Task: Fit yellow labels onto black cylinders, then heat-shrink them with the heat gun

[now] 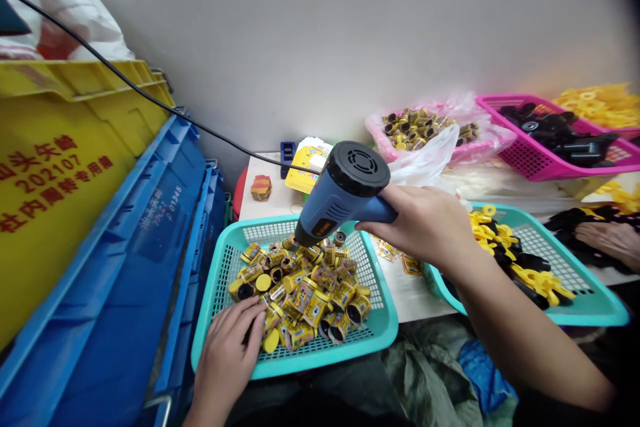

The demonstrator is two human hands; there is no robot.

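Observation:
In my right hand [425, 220] is a blue and black heat gun [333, 197], gripped by its handle. Its dark nozzle points down, just above the pile in a turquoise basket [385, 320]. That pile is made of small yellow printed jars [305, 300], some with yellow lids, some showing dark round ends; clear printed film wraps several of them. My left hand [230, 347] reaches over the basket's near left rim, its fingers resting on jars at the edge of the pile, thumb apart. Whatever lies under the left fingers is partly hidden.
A black cord [200, 123] runs from the heat gun to the upper left. Yellow [65, 180] and blue [135, 247] crates stand at left. Another turquoise basket [595, 293] holds yellow and black parts; pink baskets [525, 160] stand behind. Another person's hand [610, 240] is at far right.

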